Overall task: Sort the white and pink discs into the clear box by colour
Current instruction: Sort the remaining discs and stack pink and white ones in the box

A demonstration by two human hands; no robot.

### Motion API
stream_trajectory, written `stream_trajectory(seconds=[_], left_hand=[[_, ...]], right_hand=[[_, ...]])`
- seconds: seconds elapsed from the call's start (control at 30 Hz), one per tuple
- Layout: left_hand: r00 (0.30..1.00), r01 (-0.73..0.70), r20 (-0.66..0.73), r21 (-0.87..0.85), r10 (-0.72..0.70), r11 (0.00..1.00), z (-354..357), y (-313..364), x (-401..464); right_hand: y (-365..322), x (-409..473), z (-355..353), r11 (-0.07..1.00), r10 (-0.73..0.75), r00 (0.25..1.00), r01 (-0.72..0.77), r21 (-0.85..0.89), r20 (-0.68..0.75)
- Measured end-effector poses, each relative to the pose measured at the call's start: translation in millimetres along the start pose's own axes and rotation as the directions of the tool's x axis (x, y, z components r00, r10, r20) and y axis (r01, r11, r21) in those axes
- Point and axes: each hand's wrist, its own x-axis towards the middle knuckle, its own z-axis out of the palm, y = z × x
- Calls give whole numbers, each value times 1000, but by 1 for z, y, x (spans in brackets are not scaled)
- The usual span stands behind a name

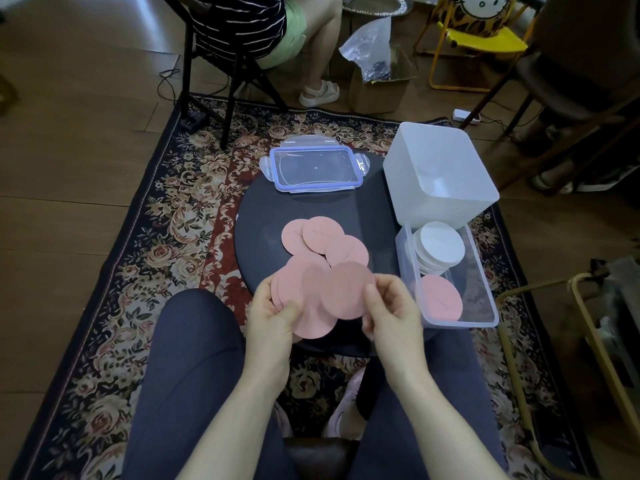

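My left hand (273, 315) holds a fanned stack of pink discs (304, 299) above the near edge of the round dark table (263, 216). My right hand (391, 306) pinches a single pink disc (346, 289) just right of that stack. Three more pink discs (322, 237) lie overlapping on the table. The clear box (485, 289) stands at the right: a pile of white discs (438, 247) fills its far half and a pink disc (441, 299) lies in its near half.
The box's blue-rimmed lid (315, 168) lies at the table's far side. A tall white tub (440, 174) stands behind the clear box. A seated person (277, 29), a black chair and a cardboard box (377, 84) are beyond, on and past the floral rug (138, 237).
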Motion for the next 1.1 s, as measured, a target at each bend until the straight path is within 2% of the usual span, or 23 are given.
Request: stream_trajectory(seconds=[0.1,0.3,0.47,0.63,0.7,0.73,0.77,0.83,0.87,0.9,0.93,1.03,1.1], left_hand=[[1000,19,24,-16,-18,1000,4,3,-3],[990,15,139,6,-16,1000,10,8,-11],[983,-30,185,75,16,997,10,3,-8],[960,-197,240,211,145,957,10,-7,-6],[939,-282,292,345,183,895,10,-6,-7],[922,-348,323,452,212,821,9,-5,-7],[894,-440,355,579,273,686,7,-5,-6],[790,-576,437,768,429,278,3,-5,-3],[747,-593,473,792,468,146,2,-6,-2],[729,-596,486,797,482,97,0,-6,-1],[732,-601,491,793,473,106,-1,-6,0],[771,-606,489,761,409,233,-7,-9,1],[781,-606,493,747,384,274,-10,-12,1]], right_hand=[[3,-7,1,996,84,992,-86,27,90],[7,-9,-2,987,144,973,-154,44,183],[5,-6,-3,989,117,975,-132,71,189],[6,-5,-3,999,26,976,-34,32,215],[7,-4,-4,999,-22,977,28,-25,213],[7,-4,-6,997,-51,978,62,-46,202],[6,-3,-7,993,-86,979,99,-64,187],[8,-2,-12,976,-164,974,183,-116,160],[9,-1,-14,961,-202,967,226,-159,153],[11,0,-16,944,-234,960,262,-201,153],[13,-1,-18,928,-257,954,289,-234,157],[18,-4,-21,903,-303,938,340,-263,172],[22,-6,-23,882,-335,927,372,-291,171]])
